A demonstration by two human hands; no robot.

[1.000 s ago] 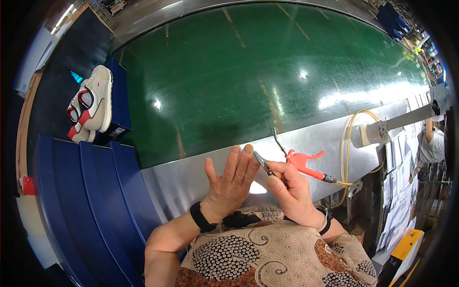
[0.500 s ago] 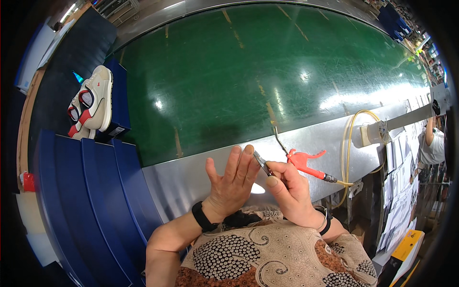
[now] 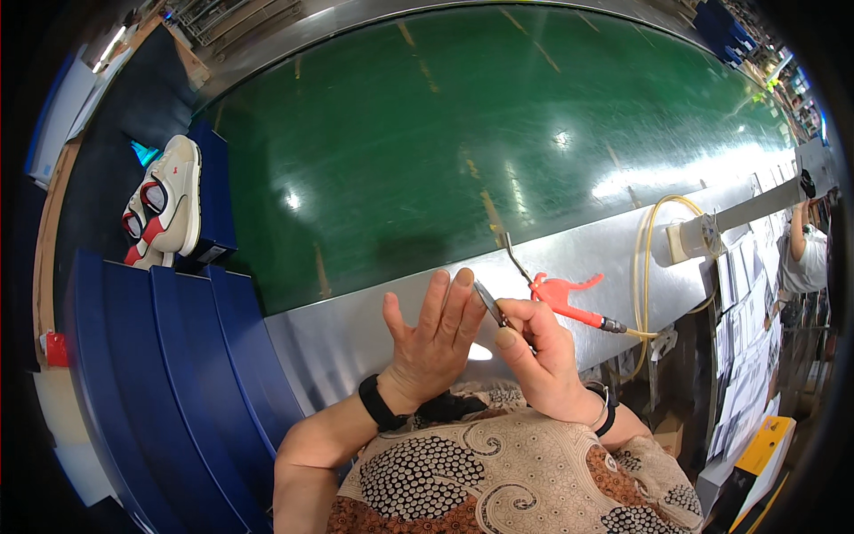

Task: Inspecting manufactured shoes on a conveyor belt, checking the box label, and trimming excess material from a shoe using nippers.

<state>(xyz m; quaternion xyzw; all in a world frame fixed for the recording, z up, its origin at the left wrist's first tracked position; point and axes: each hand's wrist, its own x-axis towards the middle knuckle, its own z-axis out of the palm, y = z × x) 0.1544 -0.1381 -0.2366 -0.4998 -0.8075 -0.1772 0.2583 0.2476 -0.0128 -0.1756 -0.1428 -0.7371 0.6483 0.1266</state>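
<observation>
My left hand [image 3: 425, 338] is raised over the metal edge of the bench, back of the hand showing, fingers stretched and holding nothing. Between the thumb and fingers of my right hand [image 3: 536, 354] is a small silver metal tool [image 3: 488, 303], slim with a narrow tip. Its tip lies right beside the left fingertips; whether it touches them I cannot tell. My right fingers cover the rest of the tool, so its exact kind does not show. Just beyond my right hand lies a red air blow gun [image 3: 569, 303] with a bent metal nozzle.
A green belt [image 3: 374, 160] runs behind the metal ledge [image 3: 329, 347]. At left, beige and red sneakers [image 3: 173, 196] rest by a blue box [image 3: 213, 200], behind stacked blue boxes [image 3: 191, 356]. A yellow hose [image 3: 648, 267] loops at right near hanging papers [image 3: 743, 329]; another person [image 3: 805, 258] stands beyond.
The view has shifted slightly. Both hands keep nearly the same pose, with the silver tool still at the left fingertips.
</observation>
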